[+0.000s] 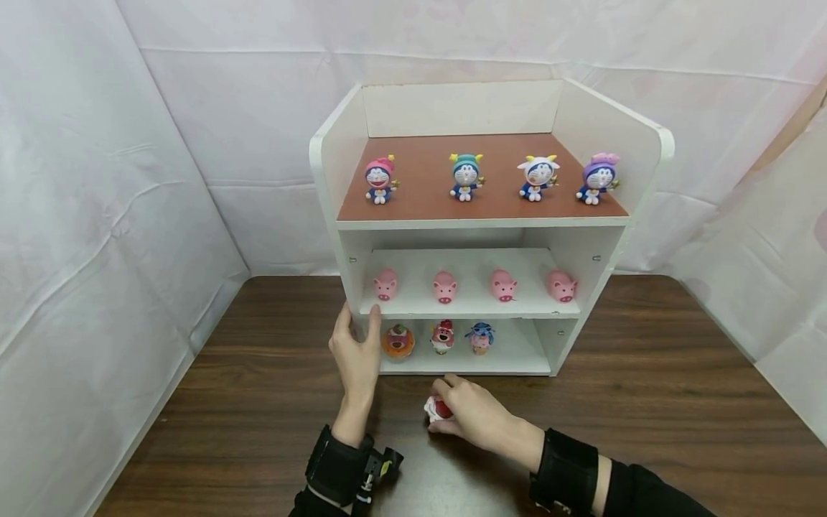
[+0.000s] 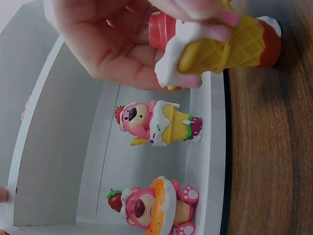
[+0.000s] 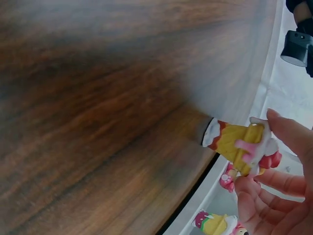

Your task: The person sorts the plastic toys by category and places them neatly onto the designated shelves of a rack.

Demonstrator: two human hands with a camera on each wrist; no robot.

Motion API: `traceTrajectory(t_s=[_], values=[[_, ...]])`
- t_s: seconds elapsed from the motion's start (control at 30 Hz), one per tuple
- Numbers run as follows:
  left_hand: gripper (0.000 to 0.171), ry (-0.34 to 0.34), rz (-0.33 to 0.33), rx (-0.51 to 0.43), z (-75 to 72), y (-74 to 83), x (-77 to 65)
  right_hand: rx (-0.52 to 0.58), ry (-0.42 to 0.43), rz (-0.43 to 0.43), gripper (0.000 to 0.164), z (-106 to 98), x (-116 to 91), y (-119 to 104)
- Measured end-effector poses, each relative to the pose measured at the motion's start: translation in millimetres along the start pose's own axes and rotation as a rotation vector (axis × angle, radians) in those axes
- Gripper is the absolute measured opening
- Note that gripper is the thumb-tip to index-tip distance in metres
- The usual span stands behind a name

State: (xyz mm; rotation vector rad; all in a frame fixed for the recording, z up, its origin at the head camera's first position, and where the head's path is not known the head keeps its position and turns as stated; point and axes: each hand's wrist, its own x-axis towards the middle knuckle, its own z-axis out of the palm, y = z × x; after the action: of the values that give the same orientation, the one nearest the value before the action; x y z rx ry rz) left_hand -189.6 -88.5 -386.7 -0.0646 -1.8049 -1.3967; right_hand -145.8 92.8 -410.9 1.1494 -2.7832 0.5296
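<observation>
My right hand [image 1: 477, 416] pinches an ice-cream-cone figurine [image 2: 244, 43] between thumb and fingers, just in front of the white shelf unit [image 1: 465, 224]. The figurine has a yellow waffle cone, white icing, a red top and a red-and-white base; in the right wrist view its base stays close over the wooden table. My left hand [image 1: 357, 355] grips the unit's left side panel, thumb at the front edge and fingers along the outside. On the bottom shelf stand a pink bear in an orange ring [image 1: 398, 341], a bear on a cone [image 1: 442, 337] and a blue-topped figurine [image 1: 481, 338].
Pink pig figurines [image 1: 444, 287] line the middle shelf. Several blue cat figurines [image 1: 465, 177] in animal hats stand on the brown top shelf [image 1: 420, 172]. White cloth [image 1: 129, 215] hangs behind and at both sides of the wooden table [image 1: 258, 388].
</observation>
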Motion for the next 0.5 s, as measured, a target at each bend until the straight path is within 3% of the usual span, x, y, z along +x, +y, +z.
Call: traceTrajectory(t_s=[0.2, 0.5], values=[[0.038, 0.003, -0.002, 0.003, -0.1, 0.9, 0.2, -0.004, -0.001, -0.009, 0.045, -3.2, -0.5, 2.4], [0.039, 0.002, -0.001, -0.007, 0.1, 1.0, 0.4, 0.04, -0.224, -0.29, 0.05, -24.5, 4.9, 12.9]])
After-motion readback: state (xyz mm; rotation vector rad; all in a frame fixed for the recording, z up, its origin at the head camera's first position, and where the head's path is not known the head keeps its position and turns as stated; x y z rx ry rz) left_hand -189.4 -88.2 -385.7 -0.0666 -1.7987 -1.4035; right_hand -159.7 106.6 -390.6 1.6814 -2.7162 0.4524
